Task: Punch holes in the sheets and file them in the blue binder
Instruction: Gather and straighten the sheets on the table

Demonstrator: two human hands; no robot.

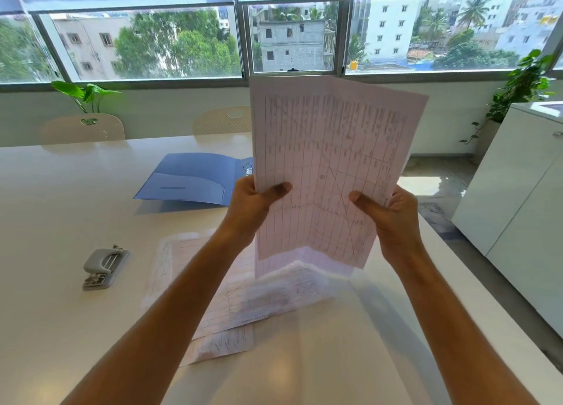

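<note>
counter [61, 191] nearest, loose sheets [213, 307] lying on it. stack of sheets [323, 167] held upright above them, likely to square the edges before punching. blue binder [189, 176] lies open behind, rings exposed, ready for filing. left hand [253, 203] and right hand [387, 212] each pinch a side edge, thumbs in front. hole punch [103, 267] idle at left.

One head-worn wide-angle camera, at the near edge of the white table [61, 209], facing forward and slightly down across it toward the windows [146, 39], close above both outstretched forearms, straight lines bowed at the edges, no second view.
</note>
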